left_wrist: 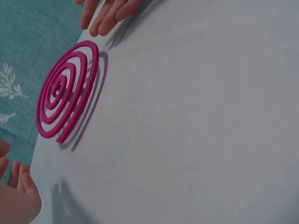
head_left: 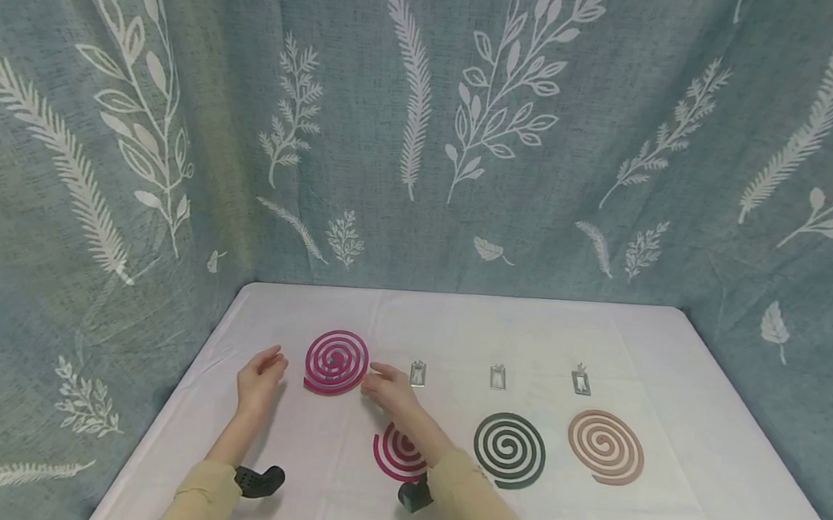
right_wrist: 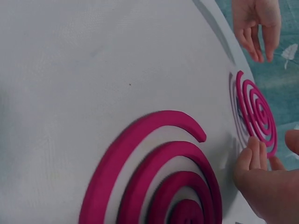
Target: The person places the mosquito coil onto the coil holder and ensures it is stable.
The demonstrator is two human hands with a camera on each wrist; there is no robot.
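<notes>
A magenta spiral coil [head_left: 321, 385] sits at the table's left, raised a little, its shadow beside it on the cloth in the left wrist view; a small grey piece shows at its centre. My left hand [head_left: 260, 382] is left of this coil and apart from it, fingers relaxed and slightly bent. On the other side, my right hand [head_left: 394, 392] has its fingertips close to the coil's edge; a gap separates them in the left wrist view [left_wrist: 111, 14]. Neither hand holds anything. A second magenta coil [right_wrist: 159, 122] lies flat, partly hidden beneath my right forearm in the head view.
Three small grey metal stands, left [head_left: 418, 374], middle [head_left: 498, 377] and right [head_left: 581, 380], form a row right of my right hand. Nearer on the white cloth [head_left: 326, 511] lie a dark green coil [head_left: 508, 461] and a tan coil [head_left: 604, 458]. A patterned curtain [head_left: 417, 244] hangs behind.
</notes>
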